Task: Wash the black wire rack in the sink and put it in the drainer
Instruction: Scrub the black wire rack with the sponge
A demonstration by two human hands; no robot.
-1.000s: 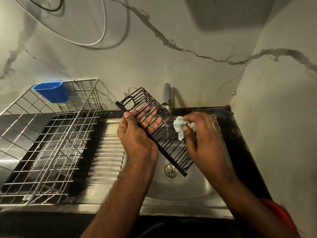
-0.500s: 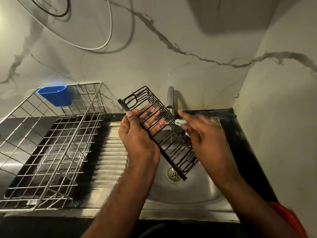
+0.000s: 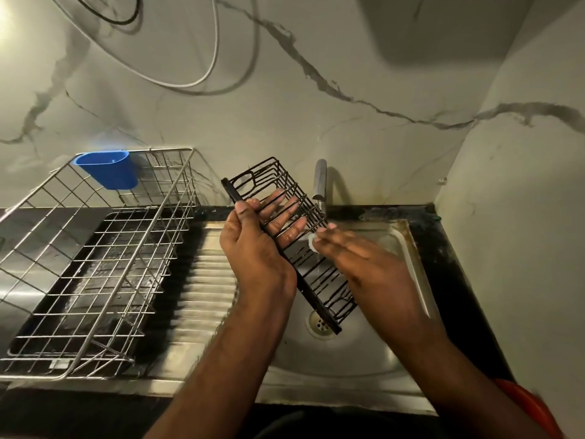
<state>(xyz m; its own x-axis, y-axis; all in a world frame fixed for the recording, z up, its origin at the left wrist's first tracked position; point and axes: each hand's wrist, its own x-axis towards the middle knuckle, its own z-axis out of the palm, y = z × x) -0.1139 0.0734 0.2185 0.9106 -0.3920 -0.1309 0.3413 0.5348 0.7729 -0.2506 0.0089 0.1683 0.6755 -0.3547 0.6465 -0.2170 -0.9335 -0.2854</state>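
rack: the black wire rack (image 3: 286, 236) is held tilted over the sink (image 3: 364, 350), far end up near the tap (image 3: 319, 182), near end hanging just above the drain (image 3: 321, 324). Pretty much the same spot as half a second ago.
left hand: the left hand (image 3: 256, 248) grips the rack's long edge, thumb on the frame, fingers spread flat behind the wires. Hasn't budged.
right hand: this is what changed. A second ago the right hand (image 3: 364, 258) was bunched up around a pale cloth (image 3: 311, 240); now the fingers are stretched out along the wires, and only a bit of cloth peeks out at the fingertips. It's blurry, so I can't tell how it's holding the cloth.
drainer: the wire drainer (image 3: 95, 264) sits to the left on the draining board, well apart from the rack, with a blue cup (image 3: 107, 169) hooked on its back rim.
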